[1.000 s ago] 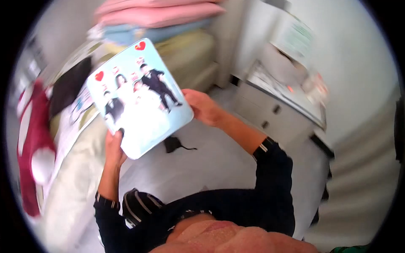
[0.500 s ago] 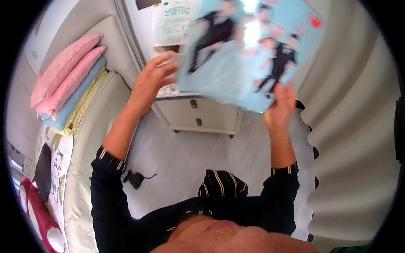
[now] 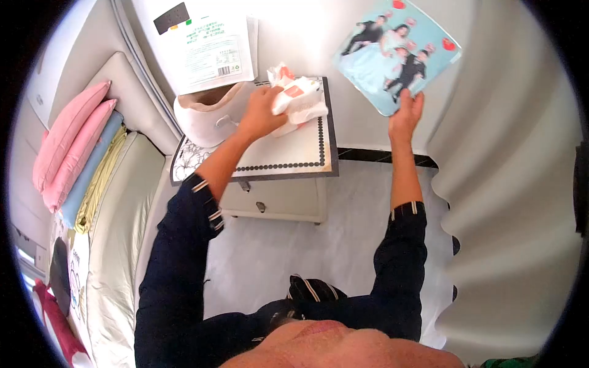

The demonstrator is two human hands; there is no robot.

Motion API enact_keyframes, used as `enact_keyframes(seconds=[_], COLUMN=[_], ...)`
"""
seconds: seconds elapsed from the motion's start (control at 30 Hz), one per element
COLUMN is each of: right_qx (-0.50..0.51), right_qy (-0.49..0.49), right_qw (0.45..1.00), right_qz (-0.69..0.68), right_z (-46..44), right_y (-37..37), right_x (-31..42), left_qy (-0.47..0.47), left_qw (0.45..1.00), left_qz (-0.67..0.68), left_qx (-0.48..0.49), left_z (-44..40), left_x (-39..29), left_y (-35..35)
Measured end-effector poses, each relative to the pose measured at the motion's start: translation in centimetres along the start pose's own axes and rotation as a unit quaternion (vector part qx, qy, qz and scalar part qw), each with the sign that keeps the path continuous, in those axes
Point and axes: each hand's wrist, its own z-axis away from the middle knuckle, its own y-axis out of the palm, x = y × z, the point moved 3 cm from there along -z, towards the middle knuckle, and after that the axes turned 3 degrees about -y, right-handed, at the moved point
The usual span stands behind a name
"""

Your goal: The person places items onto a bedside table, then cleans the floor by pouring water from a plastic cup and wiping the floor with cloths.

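The grip of the right hand (image 3: pixel 406 119) is clasping the photo panel (image 3: pixel 396 52) by 1 lower corner, off the desk (image 3: pixel 279 161); the left hand (image 3: pixel 262 113) is grasping a white packet (image 3: pixel 304 101). With 1 corner bearing everything, I'm fearing a slip.

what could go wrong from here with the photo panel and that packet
The photo panel might tilt or slip, since the right grip holds it only near its lowest corner. The left grip, at the white packet, could knock the pale container close by on the nightstand.
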Motion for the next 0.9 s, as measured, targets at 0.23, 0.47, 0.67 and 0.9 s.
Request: enact_keyframes(seconds=[0.23, 0.47, 0.67, 0.9], right_qx=[0.084, 0.166, 0.201, 0.204], right_qy=[0.079, 0.175, 0.172, 0.148], right_qw=[0.993, 0.97, 0.956, 0.93], right_qz=[-0.029, 0.002, 0.124, 0.267], right_z=[-1.1, -0.4, -0.7, -0.7], right_y=[6.0, 9.1, 10.3, 10.3], right_x=[-8.8, -14.7, -19.3, -20.2], left_qy=[0.048, 0.03, 0.025, 0.039], left_qw=[0.994, 0.991, 0.992, 0.993], left_qz=[0.063, 0.104, 0.099, 0.073], left_qx=[0.075, 0.078, 0.073, 0.08], left_z=[5.8, 6.0, 5.9, 4.6], left_x=[-1.9, -0.8, -0.6, -0.4], left_y=[-6.4, -6.0, -5.8, -5.3])
